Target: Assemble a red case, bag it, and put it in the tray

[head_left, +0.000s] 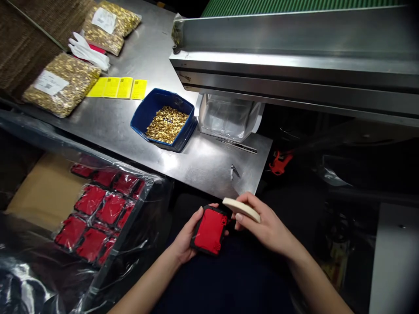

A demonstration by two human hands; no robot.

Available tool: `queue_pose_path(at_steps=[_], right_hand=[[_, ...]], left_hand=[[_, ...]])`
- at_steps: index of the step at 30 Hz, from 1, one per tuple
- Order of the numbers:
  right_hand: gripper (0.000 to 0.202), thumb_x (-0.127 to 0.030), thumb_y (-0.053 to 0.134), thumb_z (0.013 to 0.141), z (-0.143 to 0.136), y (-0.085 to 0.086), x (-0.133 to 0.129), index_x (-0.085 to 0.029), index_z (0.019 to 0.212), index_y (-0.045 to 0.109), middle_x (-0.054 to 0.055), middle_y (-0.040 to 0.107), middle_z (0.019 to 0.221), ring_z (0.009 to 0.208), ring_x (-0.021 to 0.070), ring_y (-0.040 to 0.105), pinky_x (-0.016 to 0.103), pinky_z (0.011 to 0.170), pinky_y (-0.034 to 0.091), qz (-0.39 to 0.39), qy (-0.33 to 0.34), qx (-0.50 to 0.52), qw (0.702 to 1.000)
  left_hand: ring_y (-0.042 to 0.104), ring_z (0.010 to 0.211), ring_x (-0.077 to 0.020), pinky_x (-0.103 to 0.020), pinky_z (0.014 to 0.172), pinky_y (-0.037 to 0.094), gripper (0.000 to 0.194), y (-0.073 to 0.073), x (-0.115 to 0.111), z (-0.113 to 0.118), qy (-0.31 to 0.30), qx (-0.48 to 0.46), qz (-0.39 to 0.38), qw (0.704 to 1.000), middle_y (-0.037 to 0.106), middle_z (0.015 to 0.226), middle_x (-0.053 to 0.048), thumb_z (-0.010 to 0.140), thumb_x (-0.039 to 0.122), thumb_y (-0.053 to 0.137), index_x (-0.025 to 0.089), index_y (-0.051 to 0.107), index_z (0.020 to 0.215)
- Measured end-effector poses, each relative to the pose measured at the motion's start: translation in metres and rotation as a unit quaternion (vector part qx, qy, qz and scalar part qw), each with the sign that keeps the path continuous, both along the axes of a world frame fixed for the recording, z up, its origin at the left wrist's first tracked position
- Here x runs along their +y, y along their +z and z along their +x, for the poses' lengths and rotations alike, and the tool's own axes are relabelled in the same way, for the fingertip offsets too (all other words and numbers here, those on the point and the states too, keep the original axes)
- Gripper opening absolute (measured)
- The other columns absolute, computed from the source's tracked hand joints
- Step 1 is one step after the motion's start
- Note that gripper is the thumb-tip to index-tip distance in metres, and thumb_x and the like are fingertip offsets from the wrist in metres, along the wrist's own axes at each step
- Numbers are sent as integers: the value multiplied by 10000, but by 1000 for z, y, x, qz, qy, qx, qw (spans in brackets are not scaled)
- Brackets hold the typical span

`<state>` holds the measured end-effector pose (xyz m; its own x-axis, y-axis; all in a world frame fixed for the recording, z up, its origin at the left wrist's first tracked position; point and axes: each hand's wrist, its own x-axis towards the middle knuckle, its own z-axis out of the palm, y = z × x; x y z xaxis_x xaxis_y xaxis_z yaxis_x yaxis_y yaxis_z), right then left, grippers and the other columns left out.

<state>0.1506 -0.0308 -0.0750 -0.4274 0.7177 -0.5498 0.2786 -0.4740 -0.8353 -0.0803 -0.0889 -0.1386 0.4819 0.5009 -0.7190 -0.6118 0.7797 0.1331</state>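
My left hand [187, 244] is closed around the edge of a red and black plastic case [209, 230], its red face turned up toward me. Just right of the case, my right hand [262, 222] pinches a flat cream-coloured pad [242, 208] with a rounded edge between thumb and fingers. The pad is tilted and sits close above the case's upper right corner; whether they touch I cannot tell. Both hands are over my lap, in front of the metal table's near edge.
A blue bin [139, 117] of small brass-coloured pieces stands on the metal table [131, 150], near nail clippers [235, 171] and yellow labels [118, 88]. Bags of brass pieces [63, 89] lie farther left. Red cases [90, 199] fill a plastic-lined box at left. A metal conveyor frame [294, 56] crosses above.
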Motion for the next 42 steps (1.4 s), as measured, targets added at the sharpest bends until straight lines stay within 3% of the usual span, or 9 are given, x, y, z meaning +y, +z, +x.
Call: queue_pose_path(at_steps=[4, 6, 11, 21, 27, 31, 35, 42], right_hand=[[143, -374, 591, 1022, 11, 6, -41, -244, 984, 636, -27, 648, 827, 703, 136, 587, 255, 646, 410, 85, 46, -122, 988], [71, -303, 572, 1022, 12, 6, -57, -256, 1052, 616, -33, 641, 842, 700, 136, 579, 258, 658, 403, 106, 63, -141, 982], [176, -199, 497, 1032, 9, -3, -77, -276, 1181, 551, -18, 640, 938, 772, 156, 605, 273, 703, 400, 154, 129, -163, 966], [106, -213, 477, 1041, -7, -9, -74, -255, 959, 531, -37, 605, 810, 653, 143, 568, 272, 618, 322, 160, 152, -217, 951], [79, -231, 495, 1041, -9, -10, -71, -258, 1066, 564, -17, 679, 882, 709, 164, 640, 263, 630, 336, 154, 146, -226, 951], [64, -218, 507, 1026, -10, -8, -69, -251, 990, 549, -30, 666, 821, 660, 158, 627, 257, 603, 321, 133, 160, -230, 951], [71, -214, 532, 1016, -16, -9, -66, -253, 1059, 573, -9, 715, 903, 742, 179, 682, 254, 635, 344, 141, 172, -220, 950], [48, -214, 530, 1016, -17, -8, -67, -247, 1014, 565, -20, 701, 847, 682, 166, 664, 257, 603, 314, 135, 176, -227, 948]], left_hand=[[759, 966, -279, -365, 842, 595, 499, -4, 5, 6, -24, 50, 25, 998, 770, 1182, -163, 1019, 498, 560, 184, 587, 1406], [742, 979, -255, -340, 836, 593, 492, -3, 8, 8, -43, 76, 27, 996, 768, 1188, -157, 1017, 493, 564, 191, 600, 1403], [731, 975, -263, -362, 874, 586, 485, 0, 16, 13, -78, 100, 26, 992, 776, 1155, -153, 999, 490, 577, 178, 644, 1365], [709, 961, -239, -320, 863, 566, 470, -4, 14, 16, -99, 128, 34, 986, 784, 1116, -127, 954, 497, 659, 174, 700, 1294], [713, 928, -236, -316, 819, 574, 460, -6, 16, 17, -106, 134, 33, 985, 783, 1108, -129, 976, 506, 616, 175, 696, 1287], [716, 916, -234, -316, 808, 576, 477, -7, 16, 17, -111, 135, 28, 984, 778, 1113, -136, 982, 533, 604, 175, 693, 1284], [716, 951, -245, -332, 855, 574, 532, -8, 16, 17, -112, 129, 29, 985, 775, 1120, -148, 973, 592, 596, 167, 692, 1278], [709, 933, -235, -307, 833, 562, 543, -10, 15, 17, -115, 128, 38, 984, 776, 1098, -133, 948, 601, 636, 169, 702, 1270]])
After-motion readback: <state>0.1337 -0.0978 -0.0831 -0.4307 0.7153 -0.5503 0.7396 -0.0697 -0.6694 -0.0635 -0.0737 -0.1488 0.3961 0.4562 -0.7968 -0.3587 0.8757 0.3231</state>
